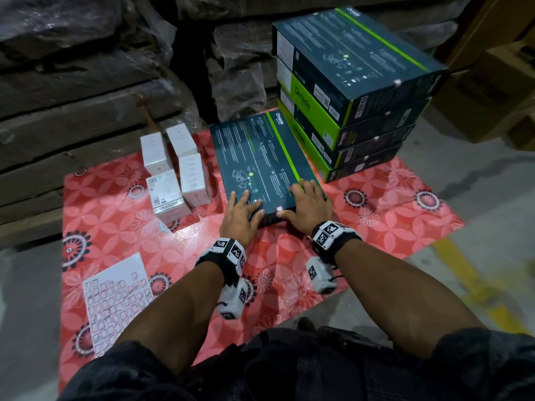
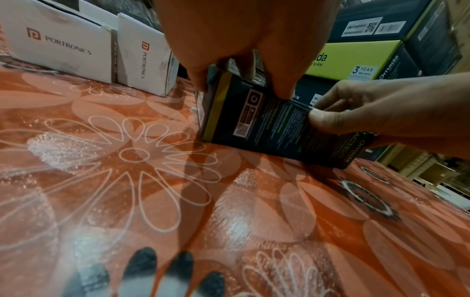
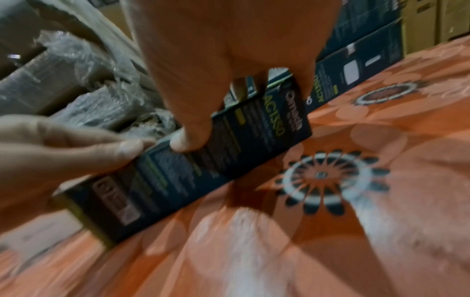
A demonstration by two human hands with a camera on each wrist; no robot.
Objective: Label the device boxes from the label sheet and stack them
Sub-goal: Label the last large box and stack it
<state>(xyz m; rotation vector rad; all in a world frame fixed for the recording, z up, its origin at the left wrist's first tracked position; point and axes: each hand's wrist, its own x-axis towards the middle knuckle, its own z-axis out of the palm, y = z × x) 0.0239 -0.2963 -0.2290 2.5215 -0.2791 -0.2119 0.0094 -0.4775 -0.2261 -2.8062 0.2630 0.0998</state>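
Four dark Omada boxes form the stack (image 1: 359,91) at two o'clock on our red flowered mat (image 1: 115,227), with a green stripe along the top one. Wrapped bundles (image 1: 86,68) fill the ground from nine to twelve o'clock beyond the mat, and brown cartons (image 1: 492,91) sit at three o'clock.

A fifth Omada box (image 1: 262,160) lies flat at the centre of the mat, just beside the stack, its near end towards us; the left wrist view shows that near end raised slightly off the mat.

At seven o'clock the white label sheet (image 1: 115,302) lies flat, well apart from the boxes. At ten o'clock four small white Portronics boxes (image 1: 176,169) stand together.

We hold the flat box at its near end with both hands. Our left hand (image 1: 240,212) lies with fingers spread on the top face and the thumb pinching the near edge. Our right hand (image 1: 308,205) does the same at the near right corner, fingers on top and thumb pressed to the end face.
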